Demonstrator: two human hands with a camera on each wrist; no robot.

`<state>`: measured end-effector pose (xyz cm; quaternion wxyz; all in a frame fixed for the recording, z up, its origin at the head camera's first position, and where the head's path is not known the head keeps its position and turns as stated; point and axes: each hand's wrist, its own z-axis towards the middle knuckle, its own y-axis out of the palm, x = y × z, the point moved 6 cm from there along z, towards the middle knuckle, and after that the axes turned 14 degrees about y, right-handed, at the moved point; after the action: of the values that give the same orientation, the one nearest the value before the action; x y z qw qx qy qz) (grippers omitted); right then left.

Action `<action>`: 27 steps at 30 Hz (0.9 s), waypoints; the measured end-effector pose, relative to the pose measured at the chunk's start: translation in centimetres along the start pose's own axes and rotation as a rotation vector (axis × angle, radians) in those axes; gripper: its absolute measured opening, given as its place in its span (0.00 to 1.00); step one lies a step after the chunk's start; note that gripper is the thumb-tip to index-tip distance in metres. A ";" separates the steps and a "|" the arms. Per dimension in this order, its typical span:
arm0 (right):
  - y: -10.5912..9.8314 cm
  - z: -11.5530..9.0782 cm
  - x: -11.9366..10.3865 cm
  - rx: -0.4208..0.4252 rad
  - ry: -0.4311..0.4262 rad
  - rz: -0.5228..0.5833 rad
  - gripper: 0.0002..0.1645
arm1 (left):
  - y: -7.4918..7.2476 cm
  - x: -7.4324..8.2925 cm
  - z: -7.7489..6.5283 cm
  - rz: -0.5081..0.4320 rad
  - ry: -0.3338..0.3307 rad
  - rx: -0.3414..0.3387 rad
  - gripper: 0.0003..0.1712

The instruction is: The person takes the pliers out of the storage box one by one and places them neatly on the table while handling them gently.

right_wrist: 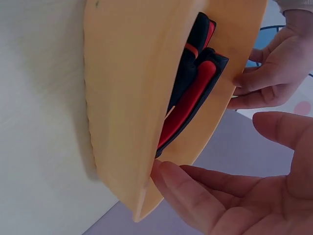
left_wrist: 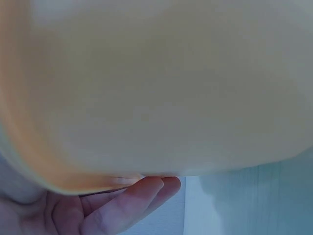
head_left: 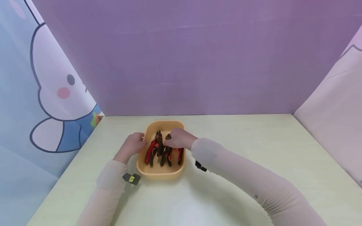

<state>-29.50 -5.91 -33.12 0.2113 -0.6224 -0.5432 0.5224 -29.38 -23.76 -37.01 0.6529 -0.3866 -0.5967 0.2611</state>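
Observation:
A light orange plastic basket [head_left: 165, 176] stands on the table. Inside lie several pliers [head_left: 151, 152] with red-and-black handles, their heads toward the far end. At the basket's left side my left hand [head_left: 132, 145] grips the rim, thumb over the edge; the left wrist view shows its fingers [left_wrist: 122, 208] against the outer wall. Over the far right part of the basket is my right hand [head_left: 180, 138], covering some plier heads. Its thumb and fingers [right_wrist: 190, 193] are apart in the right wrist view, fingertips at the rim close to the pliers, with no tool visible between them.
The pale table [head_left: 249, 150] extends around the basket. A purple panel [head_left: 198, 62] rises behind the table's far edge. Printed cloth with a cartoon figure [head_left: 62, 78] hangs at the left, and a pale cloth [head_left: 336, 103] at the right.

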 end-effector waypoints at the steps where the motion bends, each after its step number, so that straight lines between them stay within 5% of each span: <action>1: 0.0 0.1 0.0 -0.001 0.013 -0.001 0.31 | 0.0 0.0 0.0 0.001 0.002 0.002 0.29; 27: 0.1 0.4 -1.4 0.159 0.038 -0.240 0.24 | -0.1 0.0 0.2 0.059 0.019 0.025 0.27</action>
<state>-29.61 -7.35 -32.76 0.3313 -0.5439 -0.5666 0.5229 -29.60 -23.77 -36.93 0.6553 -0.3985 -0.5754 0.2840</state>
